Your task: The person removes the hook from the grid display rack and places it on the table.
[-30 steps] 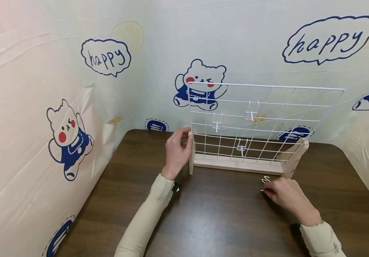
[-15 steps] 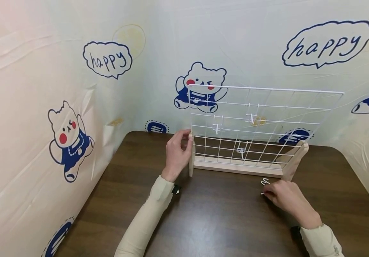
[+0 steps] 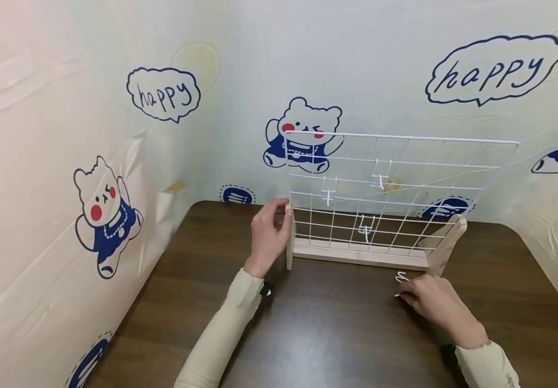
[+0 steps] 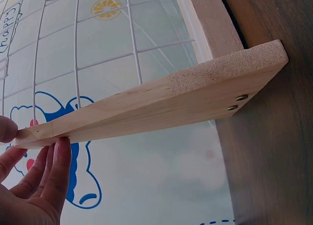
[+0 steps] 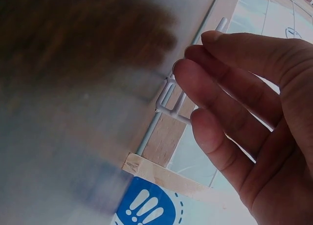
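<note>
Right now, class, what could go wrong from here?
The small white hook is pinched in the right fingers and might slip and drop.
The left fingers steady the rack at one end only, so a knock could twist it.
Such a jolt might also loosen the three hung hooks.

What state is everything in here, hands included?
White wire grid: mounted in a wooden frame.
Left side panel: upright.
Three white hooks: hung on the grid.
Fourth white hook: off the grid, pinched.
Left hand: holding the left side panel near its top.
Right hand: fingers curled, pinching the fourth white hook.
</note>
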`<action>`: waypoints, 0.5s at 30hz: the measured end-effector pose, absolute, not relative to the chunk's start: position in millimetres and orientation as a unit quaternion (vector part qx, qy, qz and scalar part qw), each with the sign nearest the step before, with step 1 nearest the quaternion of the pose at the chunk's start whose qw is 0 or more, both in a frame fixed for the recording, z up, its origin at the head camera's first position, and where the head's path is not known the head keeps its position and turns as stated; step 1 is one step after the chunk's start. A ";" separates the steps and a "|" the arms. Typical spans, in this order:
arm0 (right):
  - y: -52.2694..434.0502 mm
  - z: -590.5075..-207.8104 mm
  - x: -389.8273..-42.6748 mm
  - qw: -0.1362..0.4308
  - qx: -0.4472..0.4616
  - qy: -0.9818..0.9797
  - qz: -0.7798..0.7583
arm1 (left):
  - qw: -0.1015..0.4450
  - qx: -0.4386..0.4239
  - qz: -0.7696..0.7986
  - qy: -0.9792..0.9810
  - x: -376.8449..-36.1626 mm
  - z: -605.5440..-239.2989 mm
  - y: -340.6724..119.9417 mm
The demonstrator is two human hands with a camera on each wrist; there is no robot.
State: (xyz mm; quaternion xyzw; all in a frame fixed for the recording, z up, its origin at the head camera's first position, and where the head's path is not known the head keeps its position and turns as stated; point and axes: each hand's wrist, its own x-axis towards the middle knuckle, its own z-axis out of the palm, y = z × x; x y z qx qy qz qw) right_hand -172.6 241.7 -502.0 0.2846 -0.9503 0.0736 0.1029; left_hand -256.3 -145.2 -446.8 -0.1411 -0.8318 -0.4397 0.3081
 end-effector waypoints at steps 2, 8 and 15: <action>241.5 -502.1 -172.1 0.101 0.285 -0.950 0.075 | 0.307 -0.140 -0.440 -0.832 -255.3 -447.6 -145.4; 241.7 -502.8 -172.3 0.115 0.290 -0.947 0.073 | 0.310 -0.141 -0.438 -0.832 -255.4 -447.0 -145.7; 242.1 -503.9 -172.7 0.122 0.296 -0.944 0.075 | 0.309 -0.141 -0.439 -0.832 -255.3 -446.7 -145.8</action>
